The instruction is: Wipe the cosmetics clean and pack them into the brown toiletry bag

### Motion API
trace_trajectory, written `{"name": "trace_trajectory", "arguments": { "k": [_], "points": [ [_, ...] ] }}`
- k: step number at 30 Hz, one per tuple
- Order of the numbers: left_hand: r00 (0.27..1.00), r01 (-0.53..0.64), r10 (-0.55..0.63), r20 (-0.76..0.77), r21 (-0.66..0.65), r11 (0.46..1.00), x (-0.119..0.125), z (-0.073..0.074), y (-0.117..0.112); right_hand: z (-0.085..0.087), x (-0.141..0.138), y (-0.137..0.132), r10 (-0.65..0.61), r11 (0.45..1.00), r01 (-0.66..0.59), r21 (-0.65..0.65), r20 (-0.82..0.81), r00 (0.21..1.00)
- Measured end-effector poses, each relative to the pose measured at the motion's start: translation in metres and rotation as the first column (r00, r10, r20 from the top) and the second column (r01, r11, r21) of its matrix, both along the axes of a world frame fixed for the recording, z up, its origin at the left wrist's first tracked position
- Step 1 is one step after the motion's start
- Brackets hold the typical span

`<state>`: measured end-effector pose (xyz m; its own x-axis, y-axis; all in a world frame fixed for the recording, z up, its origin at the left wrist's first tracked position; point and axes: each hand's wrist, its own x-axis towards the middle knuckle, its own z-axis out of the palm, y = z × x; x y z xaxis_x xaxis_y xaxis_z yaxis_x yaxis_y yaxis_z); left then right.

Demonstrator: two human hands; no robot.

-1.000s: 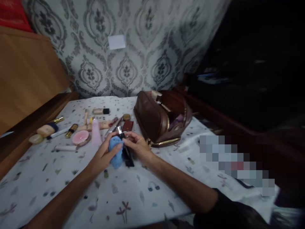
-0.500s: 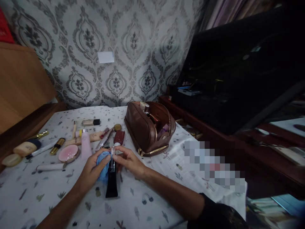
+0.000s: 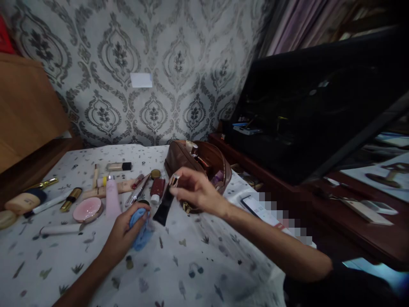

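My right hand point(image 3: 200, 192) pinches a black cosmetic tube point(image 3: 165, 207) by its silvery cap end, with the flat end hanging down toward the left. Bunched in my left hand point(image 3: 126, 228) is a light blue cloth point(image 3: 140, 230), gripped between thumb and fingers. Behind my right hand stands a brown makeup bag point(image 3: 179, 155), unzipped, with several cosmetics inside; the hand hides part of its front. A dark red bottle with a white cap point(image 3: 157, 188) lies just left of the tube. Close to my left hand is a pink tube point(image 3: 112, 197).
Several cosmetics lie on the left of the patterned tablecloth point(image 3: 179, 273), among them a pink compact point(image 3: 87, 209), a white stick point(image 3: 60, 230) and a foundation bottle point(image 3: 118, 166). A phone point(image 3: 258, 209), partly pixelated, lies at the right edge. A large black panel point(image 3: 313, 111) leans beyond it.
My right hand has carried the black tube up and to the right, away from the cloth, to the front of the bag. My left hand stays back with the blue cloth.
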<state>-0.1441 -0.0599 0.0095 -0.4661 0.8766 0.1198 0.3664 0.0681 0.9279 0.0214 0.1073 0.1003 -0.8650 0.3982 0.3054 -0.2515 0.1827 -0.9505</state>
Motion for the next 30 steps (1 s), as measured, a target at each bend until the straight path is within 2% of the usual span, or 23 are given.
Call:
{"name": "trace_trajectory", "arguments": {
  "k": [3,5,7,10,13,15,17,20,25,30],
  "points": [
    [0.998,0.023,-0.024,-0.049,-0.018,1.000,0.000,0.000,-0.001,0.042,0.015,0.026,-0.145,0.973,0.154,0.172,-0.063,0.987],
    [0.994,0.043,-0.044,-0.096,-0.012,0.999,0.001,0.000,-0.002,0.066,0.025,0.049,-0.265,0.902,0.307,0.304,-0.172,0.949],
    [0.988,0.061,-0.061,-0.142,-0.007,0.998,0.001,0.001,-0.002,0.082,0.034,0.074,-0.373,0.767,0.451,0.457,-0.254,0.892],
    [0.974,0.086,-0.088,-0.208,-0.018,0.996,-0.001,0.000,-0.001,0.089,0.041,0.108,-0.518,0.490,0.542,0.682,-0.272,0.811],
    [0.959,0.108,-0.112,-0.262,-0.033,0.994,-0.002,-0.001,-0.001,0.083,0.042,0.127,-0.666,0.249,0.462,0.851,-0.196,0.720],
    [0.951,0.117,-0.123,-0.283,-0.037,0.992,-0.002,0.000,-0.001,0.077,0.039,0.131,-0.728,0.134,0.347,0.928,-0.145,0.670],
    [0.944,0.129,-0.134,-0.300,-0.035,0.991,-0.001,0.002,-0.002,0.072,0.036,0.131,-0.760,0.048,0.233,0.971,-0.116,0.640],
    [0.939,0.140,-0.141,-0.314,-0.027,0.990,0.001,0.005,-0.002,0.069,0.031,0.131,-0.790,-0.002,0.111,0.994,-0.070,0.609],
    [0.930,0.153,-0.149,-0.335,-0.014,0.988,0.002,0.005,-0.002,0.070,0.027,0.137,-0.828,-0.012,0.000,1.000,-0.010,0.561],
    [0.917,0.170,-0.165,-0.362,-0.018,0.985,0.001,0.002,-0.002,0.070,0.023,0.146,-0.839,0.002,-0.005,1.000,0.004,0.544]
  ]
}}
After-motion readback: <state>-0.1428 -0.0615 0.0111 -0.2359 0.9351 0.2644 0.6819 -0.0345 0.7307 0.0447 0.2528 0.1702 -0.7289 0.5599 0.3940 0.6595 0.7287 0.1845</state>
